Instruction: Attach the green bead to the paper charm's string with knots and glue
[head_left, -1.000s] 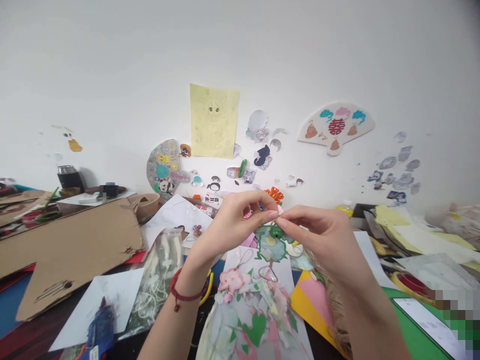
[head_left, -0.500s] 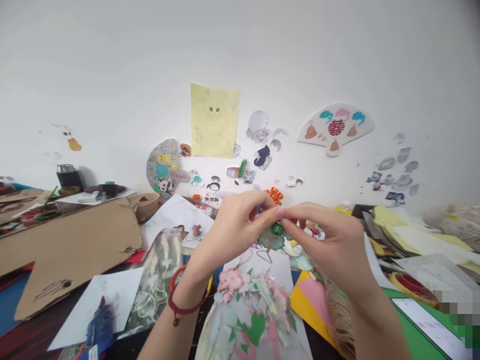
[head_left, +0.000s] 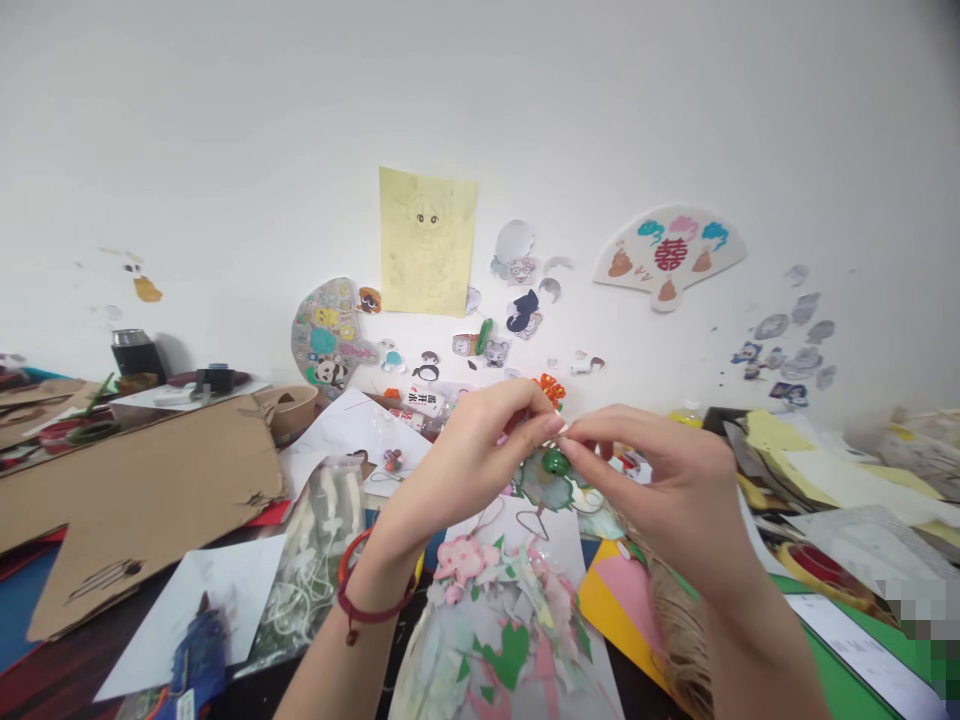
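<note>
The left hand (head_left: 465, 460) and right hand (head_left: 656, 475) hold their grips together, fingertips meeting just above a green bead (head_left: 555, 461); whatever they pinch is too small to tell.

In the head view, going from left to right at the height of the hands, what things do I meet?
Cardboard sheet → left hand → green bead → right hand → yellow papers

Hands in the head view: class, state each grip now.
Left hand: closed, pinching something too small to tell.
Right hand: closed, pinching something too small to tell.
</note>
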